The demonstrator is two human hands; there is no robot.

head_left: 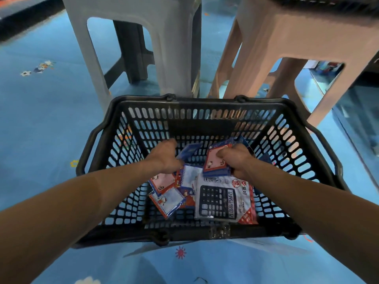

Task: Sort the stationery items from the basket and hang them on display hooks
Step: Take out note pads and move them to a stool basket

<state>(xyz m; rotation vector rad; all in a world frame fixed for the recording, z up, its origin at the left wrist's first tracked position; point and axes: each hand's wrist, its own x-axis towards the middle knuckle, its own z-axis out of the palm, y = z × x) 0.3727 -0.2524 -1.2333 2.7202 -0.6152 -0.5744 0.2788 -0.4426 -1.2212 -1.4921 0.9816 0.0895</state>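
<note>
- Stationery packs [167, 191] lie inside a black basket [205, 101], loose on its slotted bottom, heaped toward 7 o'clock. They overlap and are tilted every way. Their fronts are pink or pale blue with small cartoon figures and red-and-blue edges.
- A calculator pack [217, 198] lies flat at 5 o'clock in the basket, touching the heap on its left side. The printed keypad faces up, and there is a red corner at its near right.
- The right hand [235, 158], at 2 o'clock in the basket, has its fingers curled tight around a stack [215, 160] of red-framed packs. The thumb lies over the top edge. The stack is tilted, and its lower edge is just above the calculator pack.
- The left hand [166, 156], at 11 o'clock, is turned knuckles-up with its fingers bent down against a blue pack [189, 150]. The fingertips are hidden, so I cannot tell whether they pinch it or only touch it.
- Both bare forearms reach in over the near rim.
- The basket stands on a blue floor [41, 119] printed with small pictures, and its handles are folded down at the sides.
- At 12 o'clock beyond the basket stand a grey stool [176, 48] and, to its right, a pink stool [276, 37], both close to the far rim.
</note>
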